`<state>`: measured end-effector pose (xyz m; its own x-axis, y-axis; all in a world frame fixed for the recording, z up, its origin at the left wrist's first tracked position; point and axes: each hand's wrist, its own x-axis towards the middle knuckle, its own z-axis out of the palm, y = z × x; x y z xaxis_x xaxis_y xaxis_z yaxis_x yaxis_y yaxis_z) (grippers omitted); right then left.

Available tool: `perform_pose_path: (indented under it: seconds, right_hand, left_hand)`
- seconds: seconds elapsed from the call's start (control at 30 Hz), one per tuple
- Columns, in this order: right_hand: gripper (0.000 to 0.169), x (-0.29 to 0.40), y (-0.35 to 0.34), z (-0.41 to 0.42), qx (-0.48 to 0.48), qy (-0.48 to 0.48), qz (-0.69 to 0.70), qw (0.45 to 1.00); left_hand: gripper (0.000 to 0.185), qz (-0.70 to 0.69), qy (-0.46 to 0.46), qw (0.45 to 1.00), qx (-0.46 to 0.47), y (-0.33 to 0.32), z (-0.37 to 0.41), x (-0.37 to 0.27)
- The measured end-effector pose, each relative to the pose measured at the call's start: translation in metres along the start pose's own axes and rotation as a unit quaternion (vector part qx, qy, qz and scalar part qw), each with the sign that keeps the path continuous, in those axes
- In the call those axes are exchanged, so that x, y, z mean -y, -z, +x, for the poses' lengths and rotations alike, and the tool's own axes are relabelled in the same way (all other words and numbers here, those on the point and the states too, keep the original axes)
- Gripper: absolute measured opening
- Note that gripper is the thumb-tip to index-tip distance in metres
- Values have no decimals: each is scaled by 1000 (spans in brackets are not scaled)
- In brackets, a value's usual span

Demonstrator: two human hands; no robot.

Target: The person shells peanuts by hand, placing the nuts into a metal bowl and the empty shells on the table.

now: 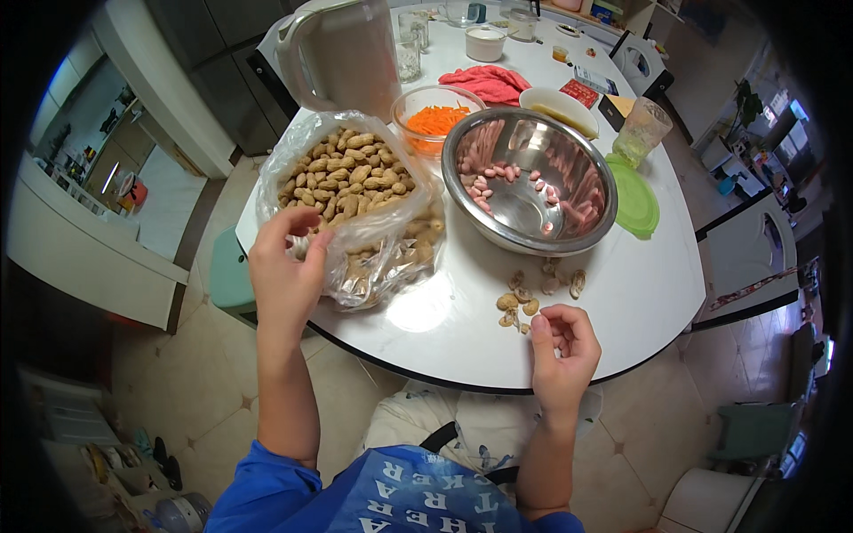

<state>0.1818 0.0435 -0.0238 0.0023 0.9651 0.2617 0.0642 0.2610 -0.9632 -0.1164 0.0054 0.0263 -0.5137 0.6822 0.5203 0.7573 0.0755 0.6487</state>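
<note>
A clear plastic bag [280, 143] of unshelled peanuts [346, 170] lies on the table. My left hand [290, 256] is at its near left edge, thumb and fingers curved around some whitish plastic; whether they grip it cannot be told. To the right stands a stainless steel bowl [530, 243], with several pink shelled peanuts [494, 173] inside. In front of the bowl lie broken peanut shells [510, 303]. My right hand [563, 350] hovers beside them near the table's front edge, its fingers loosely curled and apart from the thumb, nothing visible in them.
Behind the bag are a pitcher [346, 63] and a clear bowl of shredded carrot [436, 121]. A red cloth [486, 83], a white dish [566, 110] of brownish liquid, a green lid [633, 200] and a tilted-looking glass [643, 133] surround the steel bowl. A chair [753, 260] flanks the right side.
</note>
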Motion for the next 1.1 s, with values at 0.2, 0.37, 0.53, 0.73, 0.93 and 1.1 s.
perform_pose_path:
  seconds: [0.2,0.37,0.53,0.73,0.93,1.1]
  right_hand:
    - [9,-1,0,1,4,7,0,1000]
    - [9,-1,1,1,12,20,-23,999]
    - [9,-2,1,1,19,21,-26,999]
    - [15,-1,6,2,64,55,-17,996]
    - [19,1,18,6,204,61,79,974]
    - [10,-5,20,6,183,29,119,976]
  left_hand:
    - [17,32,112,988,105,-4,9,5]
    - [15,107,41,980,160,-1,17,9]
    - [17,-16,-4,1000,-9,-3,4,-20]
    - [33,-240,-166,955,54,-20,-48,-82]
    - [42,-278,-173,921,212,-59,-84,-87]
    - [34,-289,-147,924,204,-76,-94,-88]
